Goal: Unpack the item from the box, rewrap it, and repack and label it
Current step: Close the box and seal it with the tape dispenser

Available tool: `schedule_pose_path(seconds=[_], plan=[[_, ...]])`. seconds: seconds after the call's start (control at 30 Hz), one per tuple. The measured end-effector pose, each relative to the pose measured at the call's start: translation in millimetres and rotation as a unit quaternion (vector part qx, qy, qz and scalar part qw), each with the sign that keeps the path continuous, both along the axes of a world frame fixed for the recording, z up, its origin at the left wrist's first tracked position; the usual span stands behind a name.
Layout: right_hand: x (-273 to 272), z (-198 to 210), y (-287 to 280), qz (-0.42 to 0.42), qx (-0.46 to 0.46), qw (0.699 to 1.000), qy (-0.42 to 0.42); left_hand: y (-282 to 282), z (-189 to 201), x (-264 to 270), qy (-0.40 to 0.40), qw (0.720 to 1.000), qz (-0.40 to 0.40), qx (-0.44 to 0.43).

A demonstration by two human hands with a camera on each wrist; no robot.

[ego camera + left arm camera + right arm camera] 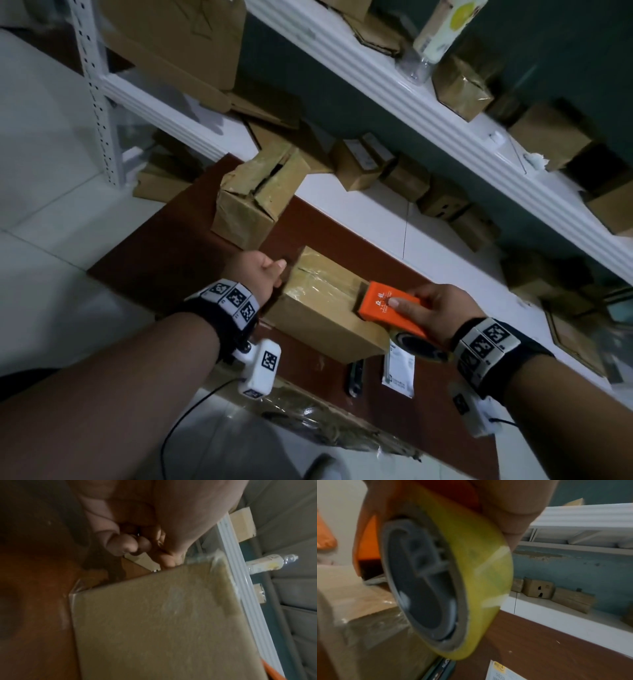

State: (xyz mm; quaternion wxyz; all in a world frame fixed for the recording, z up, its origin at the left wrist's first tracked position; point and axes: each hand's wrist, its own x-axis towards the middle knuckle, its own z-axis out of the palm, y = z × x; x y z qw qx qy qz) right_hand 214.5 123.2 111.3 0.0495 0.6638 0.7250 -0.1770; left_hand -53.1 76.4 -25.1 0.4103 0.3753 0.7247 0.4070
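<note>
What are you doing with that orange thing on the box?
A person is taping a cardboard box shut on a brown table. The right hand grips an orange tape dispenser with a yellowish tape roll, held against the box's right end. The left hand rests at the box's left end, thumb on its top edge. Shiny tape already covers the top. A white label lies on the table near the box, not yet stuck on.

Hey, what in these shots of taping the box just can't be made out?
- Box contents: closed flaps hide them in every view.
- Label text: too small in head view, cut off at the right wrist view's edge.
- Left hand fingertips: behind the box in head view, blurred in left wrist view.
</note>
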Motion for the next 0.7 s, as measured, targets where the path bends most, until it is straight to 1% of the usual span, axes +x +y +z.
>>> schedule_pose_path(seconds=[0.07,0.13,0.2,0.23,0.27,0.33,0.37,0.4,0.47,0.5,0.53,0.57,0.6,0.63,0.7], plan=[[-0.8,-0.4,1.8,-0.007,-0.004,1.0,0.006,-0.5,-5.9,6.4,0.024,1.0,0.005,-0.005],[-0.9,-0.6,3.4,-0.013,-0.013,1.0,0.013,-2.5,-14.0,7.4,0.039,0.999,0.001,-0.036],[-0.1,-2.2,3.9,-0.025,-0.018,0.999,0.032,-4.2,-19.5,6.6,0.022,0.997,0.019,-0.071],[-0.1,-3.2,3.2,-0.034,-0.015,0.998,0.042,-5.1,-18.6,6.9,0.013,0.997,0.039,-0.063],[-0.4,-4.0,2.3,-0.045,-0.009,0.998,0.052,-5.4,-14.5,7.8,0.005,0.998,0.067,-0.022],[-3.0,-3.8,-0.1,-0.067,-0.004,0.995,0.075,-5.7,5.3,12.1,-0.013,0.99,0.103,0.097],[-3.7,-4.5,-0.5,-0.075,-0.005,0.994,0.084,-5.4,16.5,14.0,-0.027,0.987,0.089,0.13],[-3.9,-5.6,-0.4,-0.081,-0.006,0.993,0.086,-5.5,27.3,15.5,-0.037,0.989,0.051,0.137],[-5.7,-5.5,-2.1,-0.089,-0.008,0.992,0.084,-5.3,36.0,20.3,-0.029,0.991,-0.076,0.111],[-7.6,-4.4,-3.0,-0.093,-0.007,0.992,0.088,-4.5,34.6,22.2,0.0,0.984,-0.149,0.1],[-8.8,-3.6,-3.2,-0.097,-0.009,0.991,0.09,-3.8,31.7,23.6,0.046,0.971,-0.215,0.091],[-10.2,-2.2,-3.8,-0.102,-0.01,0.99,0.095,-2.5,27.9,24.6,0.096,0.956,-0.264,0.082],[-10.9,-1.3,-4.2,-0.107,-0.013,0.989,0.104,-0.8,24.8,25.2,0.14,0.943,-0.294,0.071],[-12.0,-0.9,-5.1,-0.114,-0.015,0.987,0.114,0.4,24.1,25.4,0.174,0.934,-0.307,0.061],[-13.2,-1.9,-6.9,-0.109,-0.005,0.988,0.111,1.0,28.1,25.5,0.203,0.929,-0.307,0.048]])
